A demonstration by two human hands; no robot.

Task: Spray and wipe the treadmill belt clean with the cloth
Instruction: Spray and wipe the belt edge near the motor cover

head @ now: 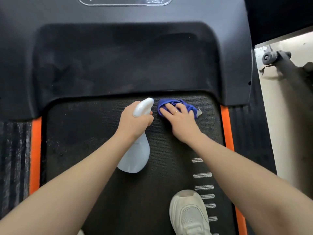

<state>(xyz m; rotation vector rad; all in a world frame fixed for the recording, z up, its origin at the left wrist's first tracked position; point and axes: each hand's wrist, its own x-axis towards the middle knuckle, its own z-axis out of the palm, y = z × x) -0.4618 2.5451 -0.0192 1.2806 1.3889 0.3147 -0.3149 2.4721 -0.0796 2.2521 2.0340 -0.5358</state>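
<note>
A pale, cream-coloured floor shows only as a strip from about two to four o'clock, brightly lit near the top and dulling lower down. On it at two o'clock lies a dark grey metal frame with a small wheel at its left end, and a torn scrap of paper or tape sits just beneath that wheel. A black panel fills the one o'clock corner above the floor. Light is soft and even, with faint shadows on the floor strip.
</note>
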